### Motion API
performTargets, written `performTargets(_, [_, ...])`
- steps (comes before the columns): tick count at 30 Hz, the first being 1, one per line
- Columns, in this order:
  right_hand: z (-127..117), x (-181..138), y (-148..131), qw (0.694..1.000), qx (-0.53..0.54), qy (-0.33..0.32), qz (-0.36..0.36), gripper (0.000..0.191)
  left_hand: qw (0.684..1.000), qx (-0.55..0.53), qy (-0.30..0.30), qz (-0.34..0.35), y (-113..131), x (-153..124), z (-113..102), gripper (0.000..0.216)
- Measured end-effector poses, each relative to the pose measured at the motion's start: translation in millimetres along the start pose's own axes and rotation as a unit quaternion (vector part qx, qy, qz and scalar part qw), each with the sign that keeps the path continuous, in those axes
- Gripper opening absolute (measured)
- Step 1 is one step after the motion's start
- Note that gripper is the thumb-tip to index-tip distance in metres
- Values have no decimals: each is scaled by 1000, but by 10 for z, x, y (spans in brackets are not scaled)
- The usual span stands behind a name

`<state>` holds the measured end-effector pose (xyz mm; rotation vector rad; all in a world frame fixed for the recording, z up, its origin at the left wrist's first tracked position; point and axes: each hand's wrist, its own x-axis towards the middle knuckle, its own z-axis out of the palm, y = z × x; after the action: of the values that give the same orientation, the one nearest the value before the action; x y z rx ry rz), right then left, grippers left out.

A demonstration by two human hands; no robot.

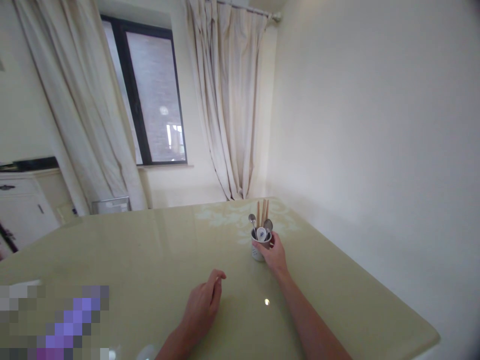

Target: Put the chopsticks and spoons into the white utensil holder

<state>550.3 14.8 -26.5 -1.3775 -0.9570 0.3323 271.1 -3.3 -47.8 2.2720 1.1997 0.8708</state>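
A small white cup [257, 251] stands on the pale green glossy table [150, 250], holding wooden chopsticks [262, 210] and a few metal spoons [253, 220]. My right hand [275, 255] is stretched forward with its fingers wrapped round the cup's right side. My left hand [202, 305] rests on the table nearer to me, fingers loosely curled together, with nothing visible in it.
The table's right edge [375, 280] runs close to a white wall. Cream curtains [228, 100] and a dark-framed window [153, 95] lie beyond the far edge. A white cabinet [18, 205] stands at the left. A blurred patch covers the lower left corner.
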Motion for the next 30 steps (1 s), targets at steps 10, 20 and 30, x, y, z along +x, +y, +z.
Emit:
performTargets(10, [173,-307,-314,994,21,-104,-17,55,998,-55,9,-39,131,16,-45,39])
performTargets(20, [330,-682,-552,973,40,-226,-22,65,956,-287,21,-58,105,8,-24,79])
performTargets(30, [352,-818,-590,960,43,-269,-62,72,933,-357,11,-47,120,30,-15,89])
